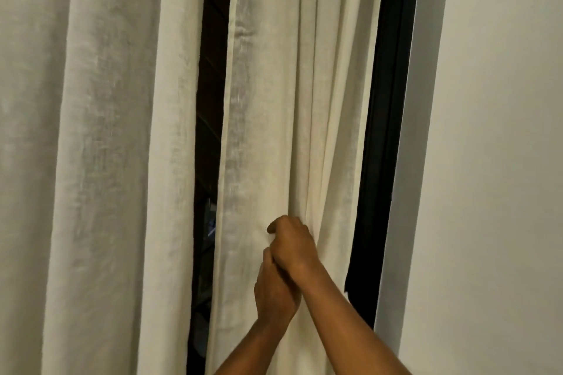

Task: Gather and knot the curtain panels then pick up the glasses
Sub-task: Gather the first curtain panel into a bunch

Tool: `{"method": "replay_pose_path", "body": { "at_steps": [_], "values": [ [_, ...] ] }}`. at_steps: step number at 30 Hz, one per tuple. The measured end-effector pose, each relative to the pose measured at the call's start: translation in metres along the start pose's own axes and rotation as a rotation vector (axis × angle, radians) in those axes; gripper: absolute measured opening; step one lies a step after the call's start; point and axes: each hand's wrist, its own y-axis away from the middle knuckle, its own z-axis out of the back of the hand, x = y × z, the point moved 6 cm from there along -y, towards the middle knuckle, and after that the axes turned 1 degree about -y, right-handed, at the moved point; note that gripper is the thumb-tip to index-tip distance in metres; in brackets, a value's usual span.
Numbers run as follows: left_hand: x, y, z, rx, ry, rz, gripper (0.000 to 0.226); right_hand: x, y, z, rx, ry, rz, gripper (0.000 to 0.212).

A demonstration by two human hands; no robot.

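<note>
- My right hand is clamped on the right cream woven curtain panel. Its fingers curl round a bunch of folds, so the pleats above converge on the fist.
- My left hand sits just below, touching the right wrist, with fingers curled. The wrist hides them, so I cannot tell whether they pinch cloth or close on nothing.
- I judge this to be the gathering step: the cloth is bunched, but no knot shows.
- The left cream curtain panel hangs loose and untouched, well apart from both hands.
- The fabric looks slubby, matte and linen-like, with a stitched side hem and soft vertical folds. It should crease easily and hold a knot.
- Between the panels a dark strip of window shows. A black window frame and a plain white wall stand to the right.
- The glasses are not in view.
</note>
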Motion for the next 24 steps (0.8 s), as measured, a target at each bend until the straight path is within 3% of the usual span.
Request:
{"method": "replay_pose_path", "body": {
  "at_steps": [6,10,11,14,16,19,24],
  "values": [
    [0.005,0.039,0.000,0.143,0.129,-0.040,0.010,-0.006,0.041,-0.022,-0.082,-0.050,0.031,0.027],
    [0.017,0.045,0.004,0.064,0.243,-0.033,0.027,0.005,0.055,-0.022,-0.107,-0.051,0.078,0.029],
    [0.018,0.048,0.005,0.067,0.269,-0.035,0.030,0.010,0.066,-0.020,-0.197,-0.084,0.104,0.033],
    [0.016,0.050,0.014,0.006,0.282,-0.126,0.039,0.013,0.117,0.003,-0.760,-0.283,0.100,0.037],
    [0.015,0.050,0.020,-0.044,0.088,-0.188,0.029,-0.008,0.136,0.003,-0.901,-0.385,-0.036,0.041],
    [0.014,0.060,0.022,-0.094,-0.062,-0.270,0.029,-0.039,0.141,-0.012,-0.773,-0.596,-0.283,0.041],
    [0.023,0.085,0.011,-0.044,0.009,-0.354,0.051,-0.042,0.147,-0.025,-0.563,-0.671,-0.248,0.024]
  ]
}}
